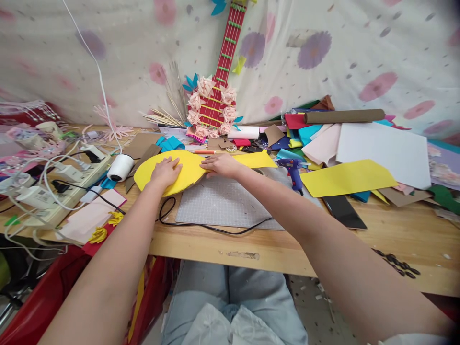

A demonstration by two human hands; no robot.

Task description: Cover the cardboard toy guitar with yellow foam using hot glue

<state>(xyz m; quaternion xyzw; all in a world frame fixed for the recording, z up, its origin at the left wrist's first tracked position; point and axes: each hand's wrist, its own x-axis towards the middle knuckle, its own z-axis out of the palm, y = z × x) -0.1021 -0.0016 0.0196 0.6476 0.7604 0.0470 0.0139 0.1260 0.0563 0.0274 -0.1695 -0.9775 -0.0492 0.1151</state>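
Observation:
A yellow guitar-shaped cutout (189, 167) lies across the table, its rounded body at the left and its narrow neck pointing right. My left hand (166, 172) rests flat on the body with the fingers stretched out. At the place where body and neck meet, my right hand (222, 166) lies with its fingers extended over the yellow surface. Beneath the cutout is a grey gridded cutting mat (223, 206). Just past the neck's right end sits a blue glue gun (293, 172).
A red guitar model with pink paper flowers (212, 108) stands at the back. To the left are a power strip (77, 184), cables and a white camera (121, 167). Yellow sheet (348, 178), white sheet (384, 153) and phone (345, 212) lie right. A black cord (219, 229) crosses the front.

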